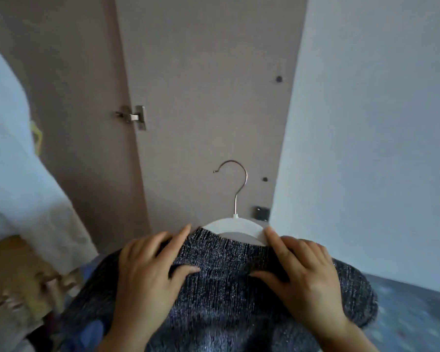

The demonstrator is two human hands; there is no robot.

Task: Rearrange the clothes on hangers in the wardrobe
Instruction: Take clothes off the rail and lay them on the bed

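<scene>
From the head view we see a dark grey knit sweater low in the middle of the frame, hung on a white hanger whose arc shows inside the neckline; its metal hook stands up free in front of the open wardrobe door, caught on nothing. Our left hand lies on the sweater's left shoulder, fingers stretched nearly straight and spread, thumb splayed across the knit; our right hand lies likewise on the right shoulder, its forefinger tip touching the hanger's white end; neither hand curls round anything, and a dark fold of knit sits between each thumb and forefinger. A metal hinge sits at the door's left edge; a white garment hangs at far left; a pale wall fills the right, with a blue patterned surface below it.
</scene>
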